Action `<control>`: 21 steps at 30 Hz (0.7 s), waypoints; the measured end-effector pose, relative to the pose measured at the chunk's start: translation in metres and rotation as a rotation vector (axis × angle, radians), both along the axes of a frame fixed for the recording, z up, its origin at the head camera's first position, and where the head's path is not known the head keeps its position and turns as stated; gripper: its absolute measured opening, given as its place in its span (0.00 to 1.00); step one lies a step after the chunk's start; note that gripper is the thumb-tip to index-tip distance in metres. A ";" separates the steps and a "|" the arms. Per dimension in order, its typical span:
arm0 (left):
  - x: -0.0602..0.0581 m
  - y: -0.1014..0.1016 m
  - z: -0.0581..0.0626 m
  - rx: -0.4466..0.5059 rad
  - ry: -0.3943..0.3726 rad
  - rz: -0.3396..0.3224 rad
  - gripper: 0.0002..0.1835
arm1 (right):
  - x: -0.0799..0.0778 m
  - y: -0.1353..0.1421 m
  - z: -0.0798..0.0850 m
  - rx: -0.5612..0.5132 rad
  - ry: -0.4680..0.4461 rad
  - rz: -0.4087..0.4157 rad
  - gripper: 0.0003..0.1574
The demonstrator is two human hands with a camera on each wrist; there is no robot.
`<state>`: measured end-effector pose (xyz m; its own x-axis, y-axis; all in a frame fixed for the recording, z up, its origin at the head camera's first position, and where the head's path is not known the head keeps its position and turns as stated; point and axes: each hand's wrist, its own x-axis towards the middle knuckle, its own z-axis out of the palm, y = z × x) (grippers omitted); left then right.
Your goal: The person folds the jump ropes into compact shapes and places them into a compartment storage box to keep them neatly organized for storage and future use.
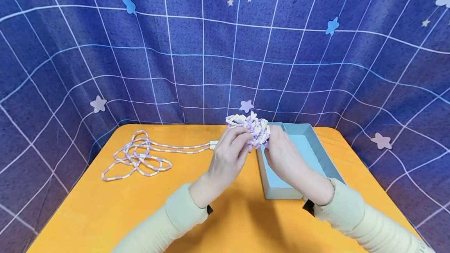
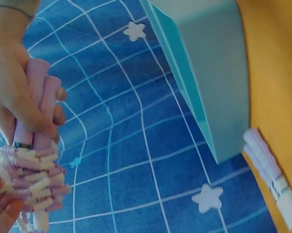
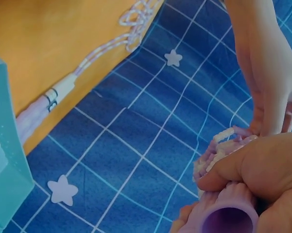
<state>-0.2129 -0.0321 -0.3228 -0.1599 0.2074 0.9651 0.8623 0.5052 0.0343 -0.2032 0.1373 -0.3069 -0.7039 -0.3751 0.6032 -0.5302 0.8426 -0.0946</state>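
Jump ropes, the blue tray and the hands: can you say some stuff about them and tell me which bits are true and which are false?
1. The right hand grips the purple handles of the bundled rope. True.
2. The loose rope is inside the blue tray. False: it lies on the orange table, to the left of the tray in the head view.
3. The bundled rope has purple and white beads. True.
4. The left hand is flat on the table. False: it is up at the bundled rope, its fingers holding the beads.
5. The curtain behind the table has stars on it. True.
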 end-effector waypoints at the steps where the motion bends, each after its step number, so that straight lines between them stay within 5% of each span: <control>1: 0.000 -0.001 0.000 -0.019 0.009 0.003 0.09 | 0.000 0.001 0.000 0.004 0.004 0.002 0.24; 6: 0.000 -0.005 0.001 -0.138 0.059 0.050 0.10 | -0.001 0.003 0.000 0.010 -0.016 -0.013 0.24; 15: 0.000 -0.004 0.002 -0.352 0.195 0.256 0.08 | -0.002 0.005 -0.005 0.047 -0.075 -0.022 0.22; 21: 0.000 -0.008 -0.003 -0.469 0.340 0.230 0.13 | -0.004 0.011 -0.011 0.049 -0.031 0.066 0.21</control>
